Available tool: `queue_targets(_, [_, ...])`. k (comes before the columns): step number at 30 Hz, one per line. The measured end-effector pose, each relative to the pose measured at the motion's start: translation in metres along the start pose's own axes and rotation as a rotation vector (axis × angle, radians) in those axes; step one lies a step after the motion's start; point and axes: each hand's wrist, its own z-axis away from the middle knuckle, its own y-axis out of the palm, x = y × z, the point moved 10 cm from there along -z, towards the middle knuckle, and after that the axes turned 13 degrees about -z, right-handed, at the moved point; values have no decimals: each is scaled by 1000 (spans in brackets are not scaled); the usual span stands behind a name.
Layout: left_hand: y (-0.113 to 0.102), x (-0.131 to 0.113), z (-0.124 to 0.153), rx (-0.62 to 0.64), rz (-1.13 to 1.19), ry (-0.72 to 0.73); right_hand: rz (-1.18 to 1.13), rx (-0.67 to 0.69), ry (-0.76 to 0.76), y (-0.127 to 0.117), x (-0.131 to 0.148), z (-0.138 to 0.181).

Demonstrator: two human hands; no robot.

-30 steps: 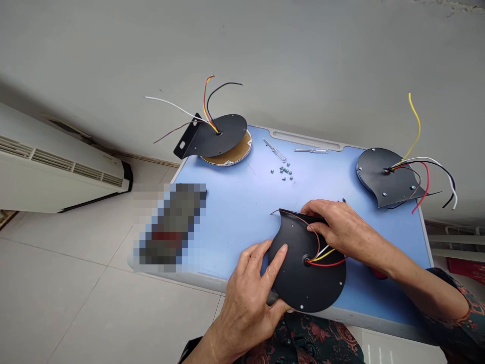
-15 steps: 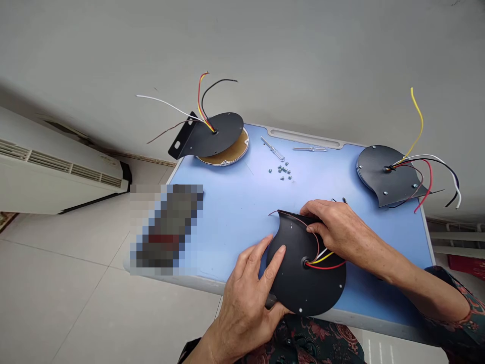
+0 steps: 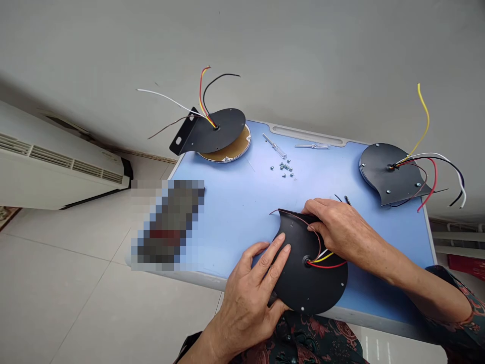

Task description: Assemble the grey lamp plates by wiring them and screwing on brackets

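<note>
A round black metal plate (image 3: 314,288) with a bent flange lies near the table's front edge. Red, yellow, white and brown wires (image 3: 328,265) come out of its centre hole. Across its left side lie the fingers of my left hand (image 3: 253,288), the thumb tucked at the lower rim. At the far right corner, my right hand (image 3: 333,225) pinches the flange, thumb on the near face and fingers behind. What sits under the plate is mostly hidden. Small silver screws (image 3: 285,167) are scattered beyond it.
At the back left, another black plate (image 3: 223,126) rests askew on a round tan-filled housing (image 3: 237,149). A similar screwed-down unit (image 3: 390,169) is at right. Two clear-handled screwdrivers (image 3: 278,147) lie at the back. A blurred dark object (image 3: 170,222) occupies the table's left.
My left hand's fingers have slid slightly farther over the plate, with more of them lying on its face. My right hand keeps its grip at the flange. The view has shifted a little.
</note>
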Motion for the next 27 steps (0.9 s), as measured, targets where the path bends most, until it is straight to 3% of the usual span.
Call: queue_targets(27, [-1, 4, 0, -52, 12, -64, 20, 54, 58, -3, 0, 2])
